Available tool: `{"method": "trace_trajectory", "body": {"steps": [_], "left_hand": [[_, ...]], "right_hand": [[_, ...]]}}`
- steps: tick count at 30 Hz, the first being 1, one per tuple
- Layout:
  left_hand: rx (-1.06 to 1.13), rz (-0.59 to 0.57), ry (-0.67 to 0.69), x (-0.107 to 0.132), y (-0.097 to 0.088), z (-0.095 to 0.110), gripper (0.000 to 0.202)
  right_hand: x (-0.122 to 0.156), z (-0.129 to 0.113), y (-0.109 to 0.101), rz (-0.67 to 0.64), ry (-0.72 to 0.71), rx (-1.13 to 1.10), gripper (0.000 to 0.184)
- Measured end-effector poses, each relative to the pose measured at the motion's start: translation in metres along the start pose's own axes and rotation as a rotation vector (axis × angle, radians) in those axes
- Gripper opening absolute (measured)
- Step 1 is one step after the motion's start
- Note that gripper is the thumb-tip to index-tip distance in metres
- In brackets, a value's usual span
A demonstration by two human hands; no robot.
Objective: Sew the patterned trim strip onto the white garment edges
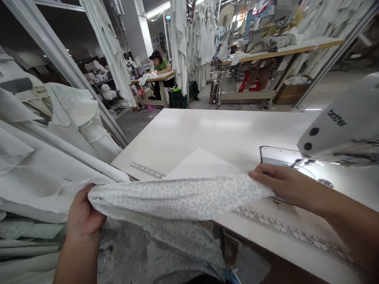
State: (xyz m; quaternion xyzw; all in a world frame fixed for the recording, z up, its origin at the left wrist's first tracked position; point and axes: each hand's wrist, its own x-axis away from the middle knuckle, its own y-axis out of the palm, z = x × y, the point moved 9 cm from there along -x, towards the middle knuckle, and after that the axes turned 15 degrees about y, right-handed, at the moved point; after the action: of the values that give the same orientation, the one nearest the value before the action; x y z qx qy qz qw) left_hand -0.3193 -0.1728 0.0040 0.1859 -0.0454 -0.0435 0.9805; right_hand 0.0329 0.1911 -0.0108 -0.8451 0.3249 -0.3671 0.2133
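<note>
A pale grey leopard-print fabric piece [180, 197] is stretched between my two hands over the front edge of the white sewing table [213, 130]. My left hand [84, 215] grips its left end, fingers closed around the cloth. My right hand [281, 183] pinches the right end, close to the needle area of the white Brother sewing machine [346, 130]. A white triangular fabric piece [201, 163] lies on the table just behind the printed cloth. More printed cloth hangs down toward my lap.
Printed ruler strips [148, 170] run along the table's front edge. Piles of white and printed fabric [44, 157] hang at my left. A person in a green top [161, 65] sits at a far table. Other sewing tables [284, 49] and hanging white garments stand beyond.
</note>
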Motion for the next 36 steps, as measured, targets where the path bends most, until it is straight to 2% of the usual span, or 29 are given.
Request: {"method": "trace_trajectory", "body": {"steps": [7, 11, 14, 17, 21, 23, 25, 27, 30, 33, 34, 36], "left_hand": [[0.085, 0.026, -0.043, 0.002, -0.003, -0.004, 0.012], [0.082, 0.005, -0.048, 0.009, 0.002, -0.006, 0.013], [0.047, -0.028, -0.042, 0.018, 0.011, -0.007, 0.013], [0.042, -0.024, -0.012, 0.025, 0.017, -0.005, 0.012], [0.047, -0.041, 0.021, 0.029, 0.020, 0.000, 0.011], [0.040, -0.062, 0.027, 0.030, 0.018, -0.001, 0.011], [0.026, -0.122, 0.031, 0.031, 0.018, -0.005, 0.012], [-0.003, -0.207, 0.051, 0.033, 0.019, -0.009, 0.014], [-0.074, -0.360, 0.097, 0.039, 0.031, -0.015, 0.020], [-0.087, -0.479, 0.120, 0.050, 0.051, -0.014, 0.027], [-0.058, -0.514, 0.126, 0.055, 0.059, -0.011, 0.028], [0.043, -0.625, 0.152, 0.068, 0.078, 0.000, 0.030]], "right_hand": [[-0.004, 0.003, 0.002, 0.030, -0.001, 0.018, 0.054], [-0.005, -0.006, -0.008, 0.262, -0.070, 0.246, 0.043], [0.002, -0.031, -0.004, 0.405, -0.182, 0.390, 0.033], [0.014, -0.071, 0.023, 0.392, -0.314, 0.418, 0.036], [0.026, -0.134, 0.082, 0.230, -0.493, 0.437, 0.032], [0.024, -0.155, 0.107, 0.183, -0.521, 0.456, 0.025], [0.018, -0.166, 0.123, 0.157, -0.509, 0.474, 0.015], [0.014, -0.167, 0.130, 0.141, -0.493, 0.485, 0.007], [0.017, -0.160, 0.126, 0.131, -0.506, 0.479, 0.011], [0.024, -0.148, 0.115, 0.133, -0.508, 0.449, 0.009], [0.025, -0.142, 0.111, 0.134, -0.497, 0.437, 0.006], [0.028, -0.132, 0.107, 0.133, -0.474, 0.414, 0.012]]}}
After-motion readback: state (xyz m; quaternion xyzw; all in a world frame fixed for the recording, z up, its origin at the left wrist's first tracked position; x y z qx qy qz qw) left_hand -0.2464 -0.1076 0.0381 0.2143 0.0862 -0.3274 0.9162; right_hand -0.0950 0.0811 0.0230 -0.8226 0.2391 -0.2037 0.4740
